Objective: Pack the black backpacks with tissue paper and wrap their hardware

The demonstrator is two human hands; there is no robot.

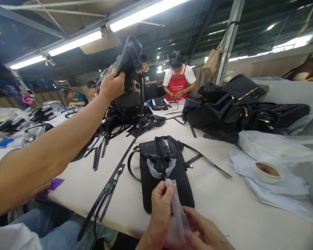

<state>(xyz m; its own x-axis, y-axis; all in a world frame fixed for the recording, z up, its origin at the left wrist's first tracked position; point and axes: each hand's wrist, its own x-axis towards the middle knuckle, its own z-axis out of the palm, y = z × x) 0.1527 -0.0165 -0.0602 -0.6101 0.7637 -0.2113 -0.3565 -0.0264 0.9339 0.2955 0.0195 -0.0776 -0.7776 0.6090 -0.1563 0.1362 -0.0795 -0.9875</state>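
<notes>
A black backpack [167, 187] lies flat on the pale table before me, its straps spread to both sides. Clear plastic wrap [154, 169] covers parts of its handle. Over its lower edge, my left hand [161, 201] pinches one end of a thin translucent plastic sheet [177, 208] between thumb and fingers. Lower and to the right, my right hand [203, 229] has its fingers closed around the other part of the sheet, partly cut off by the frame's bottom edge.
At left, a co-worker's arm [67, 149] reaches across, lifting a black bag [130, 60]. Black bags [224, 107] are heaped at right, near a bowl of brown liquid [267, 171] on papers [279, 199]. Loose straps [112, 187] hang over the table edge. A red-aproned person [177, 85] works opposite.
</notes>
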